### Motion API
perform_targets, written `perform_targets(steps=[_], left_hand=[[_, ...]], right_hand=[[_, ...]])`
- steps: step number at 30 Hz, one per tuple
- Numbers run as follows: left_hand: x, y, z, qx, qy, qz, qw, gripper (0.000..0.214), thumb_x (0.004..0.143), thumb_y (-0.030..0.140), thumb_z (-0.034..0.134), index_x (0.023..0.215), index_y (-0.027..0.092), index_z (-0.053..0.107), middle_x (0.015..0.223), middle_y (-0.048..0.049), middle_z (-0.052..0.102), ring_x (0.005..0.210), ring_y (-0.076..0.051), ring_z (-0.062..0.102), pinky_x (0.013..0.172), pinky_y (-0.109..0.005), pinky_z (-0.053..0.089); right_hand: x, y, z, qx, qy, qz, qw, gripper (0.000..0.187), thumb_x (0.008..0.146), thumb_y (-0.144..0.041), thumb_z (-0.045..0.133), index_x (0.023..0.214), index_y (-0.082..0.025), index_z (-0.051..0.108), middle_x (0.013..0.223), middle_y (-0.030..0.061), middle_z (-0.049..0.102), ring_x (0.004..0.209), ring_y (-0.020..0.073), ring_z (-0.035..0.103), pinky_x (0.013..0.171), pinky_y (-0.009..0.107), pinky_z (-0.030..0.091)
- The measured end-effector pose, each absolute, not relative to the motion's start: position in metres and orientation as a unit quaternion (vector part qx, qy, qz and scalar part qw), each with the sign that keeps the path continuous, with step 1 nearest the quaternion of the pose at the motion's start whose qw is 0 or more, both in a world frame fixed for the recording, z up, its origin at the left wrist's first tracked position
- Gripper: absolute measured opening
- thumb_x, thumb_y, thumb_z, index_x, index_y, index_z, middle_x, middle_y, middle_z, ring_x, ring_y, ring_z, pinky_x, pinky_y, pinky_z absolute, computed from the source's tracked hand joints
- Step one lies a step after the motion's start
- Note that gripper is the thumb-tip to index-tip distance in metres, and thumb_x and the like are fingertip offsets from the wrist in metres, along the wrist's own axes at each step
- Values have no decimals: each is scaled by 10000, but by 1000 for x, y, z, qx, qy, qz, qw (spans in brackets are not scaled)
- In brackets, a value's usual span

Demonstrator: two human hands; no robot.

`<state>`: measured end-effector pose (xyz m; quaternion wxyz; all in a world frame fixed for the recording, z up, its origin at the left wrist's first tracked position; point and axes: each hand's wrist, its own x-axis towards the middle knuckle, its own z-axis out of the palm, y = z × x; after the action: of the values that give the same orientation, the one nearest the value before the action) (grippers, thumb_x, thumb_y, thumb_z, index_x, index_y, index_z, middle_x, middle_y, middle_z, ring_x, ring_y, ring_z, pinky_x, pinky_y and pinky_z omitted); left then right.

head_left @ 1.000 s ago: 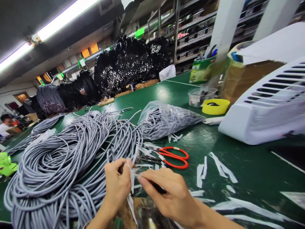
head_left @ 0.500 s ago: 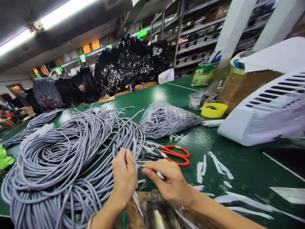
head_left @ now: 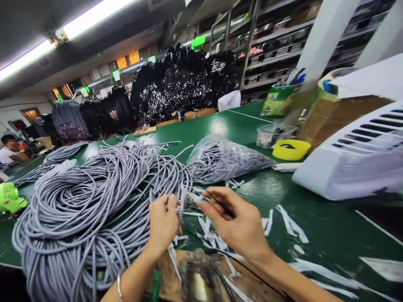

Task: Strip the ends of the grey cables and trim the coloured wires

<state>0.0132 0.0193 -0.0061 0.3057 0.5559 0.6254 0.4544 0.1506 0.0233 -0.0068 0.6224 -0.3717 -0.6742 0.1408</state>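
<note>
Space has opened between the bare left hand point(head_left: 163, 220) and bare right hand point(head_left: 236, 222), apparently leaving the left alone to manage the thin, whitish, translucent strip point(head_left: 182, 199). It pinches that strip toward the near edge of the smooth green table point(head_left: 333, 235), beside looped grey cables point(head_left: 94, 218). The right's fingers curl loosely; whether they hold anything, I cannot tell.
</note>
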Motion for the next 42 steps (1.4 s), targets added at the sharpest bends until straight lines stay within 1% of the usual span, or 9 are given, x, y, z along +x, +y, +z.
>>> perform_targets(steps=[4, 9, 15, 20, 24, 28, 31, 38, 42], left_hand=[[21, 15, -2, 541, 576, 483, 376, 376, 784, 512, 395, 665, 170, 499, 376, 72, 361, 310, -105, 386, 338, -201, 284], [16, 17, 3, 532, 572, 513, 356, 401, 750, 513, 466, 601, 145, 526, 432, 50, 411, 397, -87, 397, 397, -188, 312], [14, 18, 3, 502, 560, 519, 406, 396, 734, 530, 465, 636, 149, 513, 446, 47, 443, 344, -75, 392, 350, -182, 333], [15, 11, 11, 535, 493, 477, 493, 357, 658, 491, 588, 669, 138, 539, 459, 36, 483, 368, -86, 452, 394, -202, 383], [14, 7, 18, 571, 487, 467, 468, 305, 583, 358, 699, 731, 102, 623, 506, 21, 501, 436, -76, 423, 446, -202, 372], [14, 5, 16, 581, 493, 497, 416, 233, 657, 335, 639, 709, 109, 618, 544, 4, 518, 484, -90, 431, 477, -203, 366], [15, 5, 11, 587, 500, 507, 386, 211, 719, 331, 588, 732, 121, 594, 562, 10, 499, 506, -92, 420, 479, -194, 343], [8, -2, 8, 596, 467, 546, 359, 271, 780, 400, 539, 772, 132, 581, 637, -9, 496, 559, -107, 413, 516, -207, 335], [-2, -4, 13, 567, 474, 603, 301, 332, 766, 471, 545, 755, 142, 585, 617, 2, 473, 549, -110, 392, 520, -213, 323]], right_hand=[[145, 34, -9, -447, -688, 281, 498, 423, 576, -398, 699, 874, -169, 505, 465, -110, 365, 410, 102, 421, 418, 221, 386], [142, 28, -6, -408, -712, 374, 433, 487, 534, -289, 714, 956, -173, 501, 694, -8, 617, 647, 166, 599, 598, 265, 493], [139, 24, -12, -396, -710, 271, 516, 118, 723, -294, 588, 726, -179, 564, 605, 3, 615, 509, 131, 582, 461, 205, 455], [144, 26, -10, -350, -740, 96, 566, 303, 841, -230, 442, 554, -180, 527, 458, -12, 559, 386, 92, 490, 411, 188, 393], [146, 26, -8, -322, -722, 23, 612, 262, 850, -185, 439, 611, -172, 546, 507, 0, 594, 422, 91, 536, 439, 179, 411], [146, 24, -10, -298, -698, -62, 648, 201, 827, -146, 468, 653, -164, 565, 519, -2, 603, 441, 94, 553, 461, 188, 411], [147, 26, -10, -335, -668, -41, 664, 226, 798, -165, 502, 576, -164, 547, 469, -22, 558, 376, 76, 484, 405, 187, 366], [164, 56, -5, -488, -567, 199, 633, 322, 745, -363, 505, 481, -179, 509, 409, -24, 462, 371, 92, 413, 385, 217, 334], [177, 71, -1, -524, -483, 206, 670, 307, 712, -474, 513, 620, -183, 540, 483, -20, 480, 440, 113, 426, 424, 234, 349]])
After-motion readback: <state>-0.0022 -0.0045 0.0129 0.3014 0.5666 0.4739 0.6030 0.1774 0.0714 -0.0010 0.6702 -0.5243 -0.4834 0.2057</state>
